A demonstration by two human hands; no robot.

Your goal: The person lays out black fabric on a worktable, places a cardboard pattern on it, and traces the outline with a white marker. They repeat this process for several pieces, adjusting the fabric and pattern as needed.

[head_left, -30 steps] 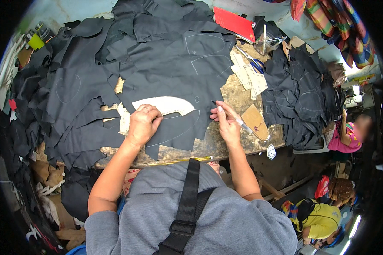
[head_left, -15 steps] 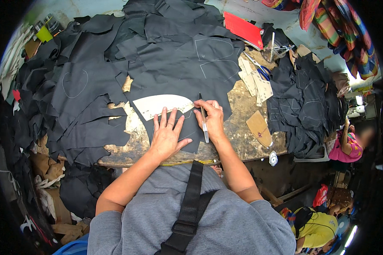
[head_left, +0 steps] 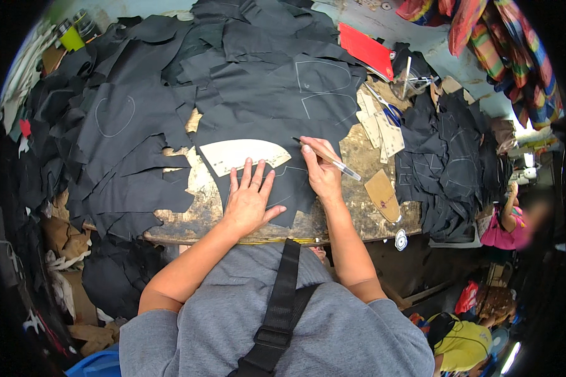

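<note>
The left hand (head_left: 250,204) lies flat with its fingers spread, fingertips at the lower edge of a cream curved template (head_left: 240,154) and its palm over the black sheet (head_left: 236,125) beneath. The right hand (head_left: 324,173) grips a slim pen (head_left: 344,168) between thumb and fingers, its dark point aimed up and left, just beyond the template's right end; whether it touches the sheet I cannot tell. The step in hand looks like marking around the template, and the next move seems to call for firm pressure from the left hand while the point meets the template's edge. Farther up the sheet are pale drawn outlines (head_left: 324,76), one holding a small mark. To the right, on the worn bench (head_left: 352,166), lie a tan piece (head_left: 382,196) with dark print too small to read, perforated cream cards (head_left: 382,133), blue-handled scissors (head_left: 391,114) and a red booklet (head_left: 365,51). I can make out no brand on any of them. Beyond sits a heap of black pieces (head_left: 443,157), some carrying pale lines.
</note>
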